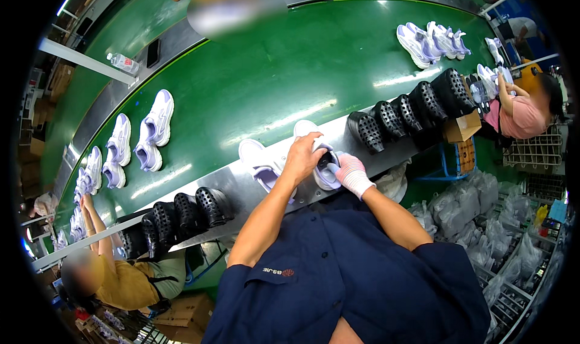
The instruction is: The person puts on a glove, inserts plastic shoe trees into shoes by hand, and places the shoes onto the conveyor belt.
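A white and lavender sneaker (326, 179) lies on the metal ledge in front of me, its toe pointing away. My left hand (300, 159), bare, has its fingers curled over the sneaker's tongue and opening. Something dark shows inside the opening beside those fingers; I cannot make out what it is. My right hand (354, 175), in a white and pink striped glove, grips the same sneaker at its heel and collar. Just left of it sits a second white and lavender sneaker (257, 158), partly hidden behind my left forearm and touched by neither hand.
Black perforated, shoe-shaped blocks stand in rows on the ledge to the left (187, 214) and right (411, 111). Beyond runs a green conveyor belt (272, 72) carrying sneaker pairs (156, 129). Co-workers sit at both sides. A bottle (124, 63) and phone (153, 52) lie across the belt.
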`<state>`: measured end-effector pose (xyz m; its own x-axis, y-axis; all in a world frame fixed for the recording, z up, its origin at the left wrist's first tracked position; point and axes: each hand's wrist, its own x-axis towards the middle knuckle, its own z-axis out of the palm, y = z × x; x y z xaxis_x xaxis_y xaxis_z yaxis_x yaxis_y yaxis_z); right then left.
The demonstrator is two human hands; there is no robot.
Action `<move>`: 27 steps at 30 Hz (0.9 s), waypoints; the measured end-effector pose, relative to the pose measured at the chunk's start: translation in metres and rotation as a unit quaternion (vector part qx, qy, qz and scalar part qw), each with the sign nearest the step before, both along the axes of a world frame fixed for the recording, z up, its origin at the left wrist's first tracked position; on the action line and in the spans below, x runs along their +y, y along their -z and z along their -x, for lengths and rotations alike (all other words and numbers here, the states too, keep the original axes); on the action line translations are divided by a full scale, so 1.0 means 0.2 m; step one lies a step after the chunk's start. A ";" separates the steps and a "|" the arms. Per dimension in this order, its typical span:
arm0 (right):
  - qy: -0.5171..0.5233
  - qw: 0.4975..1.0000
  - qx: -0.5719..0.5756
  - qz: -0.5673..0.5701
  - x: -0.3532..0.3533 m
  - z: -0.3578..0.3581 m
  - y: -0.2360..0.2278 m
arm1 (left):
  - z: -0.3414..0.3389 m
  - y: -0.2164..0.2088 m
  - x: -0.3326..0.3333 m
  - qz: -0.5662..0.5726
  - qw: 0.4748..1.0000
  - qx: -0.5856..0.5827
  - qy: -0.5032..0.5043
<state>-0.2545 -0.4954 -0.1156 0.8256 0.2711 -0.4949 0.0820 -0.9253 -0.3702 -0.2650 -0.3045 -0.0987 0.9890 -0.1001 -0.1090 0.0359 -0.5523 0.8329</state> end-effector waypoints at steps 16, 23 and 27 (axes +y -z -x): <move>0.021 0.998 -0.055 0.027 0.07 0.05 0.09 | 0.16 0.18 -0.20 -0.115 0.965 0.151 -0.181; 0.011 0.998 -0.029 0.045 0.13 0.04 0.03 | 0.18 0.22 -0.18 -0.152 0.958 0.142 -0.196; 0.013 0.998 -0.031 0.047 0.09 0.03 0.08 | 0.32 0.05 -0.09 -0.115 0.984 0.077 -0.109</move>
